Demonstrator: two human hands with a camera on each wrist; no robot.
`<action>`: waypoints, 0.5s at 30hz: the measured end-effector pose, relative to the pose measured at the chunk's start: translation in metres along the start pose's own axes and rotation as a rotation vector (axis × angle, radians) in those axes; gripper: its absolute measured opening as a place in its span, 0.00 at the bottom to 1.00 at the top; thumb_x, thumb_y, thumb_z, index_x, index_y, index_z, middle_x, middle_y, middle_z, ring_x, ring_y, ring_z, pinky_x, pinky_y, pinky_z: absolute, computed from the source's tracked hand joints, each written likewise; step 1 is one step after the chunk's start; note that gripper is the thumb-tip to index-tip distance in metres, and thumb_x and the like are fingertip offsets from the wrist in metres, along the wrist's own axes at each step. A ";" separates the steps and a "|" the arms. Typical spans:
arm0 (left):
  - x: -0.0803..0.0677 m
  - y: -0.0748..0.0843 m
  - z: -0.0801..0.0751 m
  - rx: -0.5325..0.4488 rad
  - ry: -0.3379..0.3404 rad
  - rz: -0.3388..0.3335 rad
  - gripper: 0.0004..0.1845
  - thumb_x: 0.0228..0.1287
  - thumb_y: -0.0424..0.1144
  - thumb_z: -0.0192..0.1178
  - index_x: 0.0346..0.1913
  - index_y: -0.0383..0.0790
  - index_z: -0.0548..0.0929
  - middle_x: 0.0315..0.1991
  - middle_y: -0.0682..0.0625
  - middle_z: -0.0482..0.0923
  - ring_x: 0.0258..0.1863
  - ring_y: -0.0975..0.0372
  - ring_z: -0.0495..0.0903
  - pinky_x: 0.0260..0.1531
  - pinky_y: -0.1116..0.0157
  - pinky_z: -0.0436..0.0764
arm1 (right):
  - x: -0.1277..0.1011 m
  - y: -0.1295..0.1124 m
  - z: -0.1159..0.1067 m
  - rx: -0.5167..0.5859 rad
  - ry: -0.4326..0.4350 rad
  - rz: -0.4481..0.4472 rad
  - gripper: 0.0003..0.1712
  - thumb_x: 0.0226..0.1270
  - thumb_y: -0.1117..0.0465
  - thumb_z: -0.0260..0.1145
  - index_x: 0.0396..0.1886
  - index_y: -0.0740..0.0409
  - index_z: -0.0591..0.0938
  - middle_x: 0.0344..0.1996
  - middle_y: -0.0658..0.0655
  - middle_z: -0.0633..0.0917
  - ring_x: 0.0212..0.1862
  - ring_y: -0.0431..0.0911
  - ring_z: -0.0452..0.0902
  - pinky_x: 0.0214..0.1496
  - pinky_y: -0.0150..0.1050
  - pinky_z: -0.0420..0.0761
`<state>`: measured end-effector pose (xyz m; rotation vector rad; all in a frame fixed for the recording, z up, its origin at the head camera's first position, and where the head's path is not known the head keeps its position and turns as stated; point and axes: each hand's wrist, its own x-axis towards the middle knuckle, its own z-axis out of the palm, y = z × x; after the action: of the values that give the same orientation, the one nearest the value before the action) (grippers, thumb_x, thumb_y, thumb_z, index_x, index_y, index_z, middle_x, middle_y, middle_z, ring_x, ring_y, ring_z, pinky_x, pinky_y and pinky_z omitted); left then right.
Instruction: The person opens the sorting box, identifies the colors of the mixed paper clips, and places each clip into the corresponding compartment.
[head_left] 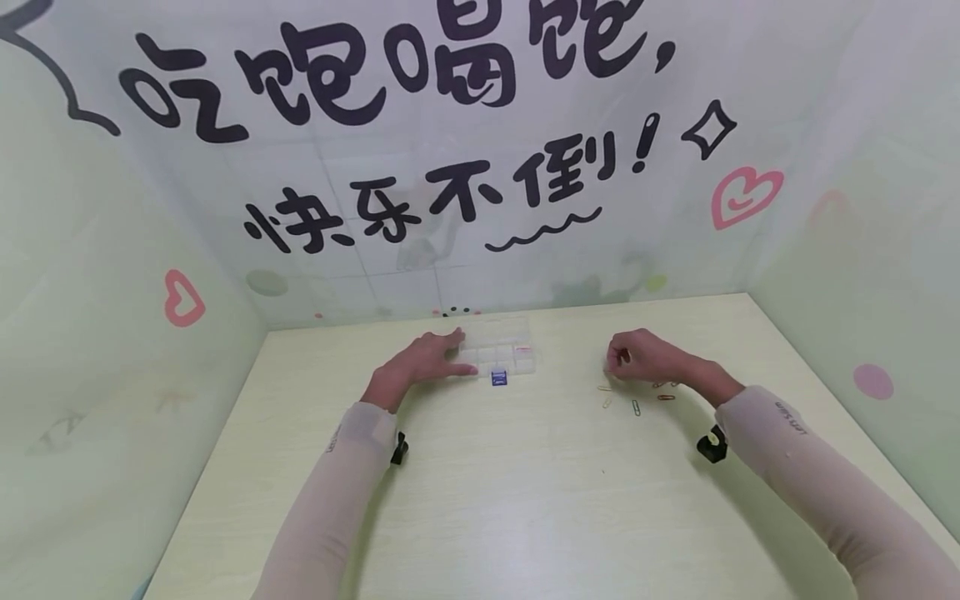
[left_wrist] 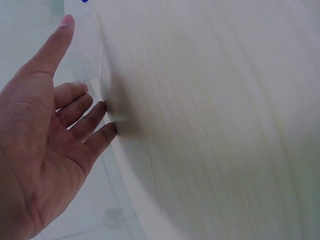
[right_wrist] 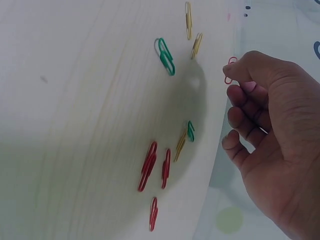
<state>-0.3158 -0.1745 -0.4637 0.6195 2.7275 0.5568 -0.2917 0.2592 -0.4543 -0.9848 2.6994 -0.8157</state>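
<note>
Pale tabletop [head_left: 525,483]: I see right hand [right_wrist: 280,120] pinching red paperclip [right_wrist: 227,81], left hand [left_wrist: 40,130] spread wide at clear box [head_left: 497,355]. Likely pick-up step; next move needs steady pinch.

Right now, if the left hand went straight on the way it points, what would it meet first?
Most likely the clear compartment box: the left hand points at its left end, thumb and fingers right at that edge, though exact contact is hard to judge.
</note>
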 end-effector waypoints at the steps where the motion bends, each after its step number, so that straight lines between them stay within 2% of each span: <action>1: 0.000 0.000 0.000 0.001 0.000 0.000 0.54 0.68 0.66 0.67 0.84 0.37 0.56 0.80 0.40 0.63 0.79 0.47 0.64 0.77 0.48 0.66 | 0.001 -0.001 0.001 0.003 0.002 -0.005 0.09 0.66 0.71 0.71 0.30 0.54 0.83 0.29 0.47 0.82 0.34 0.41 0.74 0.37 0.35 0.76; 15: -0.002 0.002 0.000 0.001 0.004 -0.003 0.54 0.69 0.65 0.67 0.84 0.37 0.56 0.81 0.40 0.62 0.80 0.47 0.64 0.77 0.49 0.66 | 0.018 -0.014 0.007 0.000 0.022 -0.042 0.10 0.67 0.69 0.72 0.28 0.52 0.84 0.26 0.42 0.83 0.31 0.39 0.76 0.36 0.35 0.78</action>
<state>-0.3137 -0.1735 -0.4620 0.6151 2.7320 0.5572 -0.2959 0.2355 -0.4521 -1.0412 2.7061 -0.8393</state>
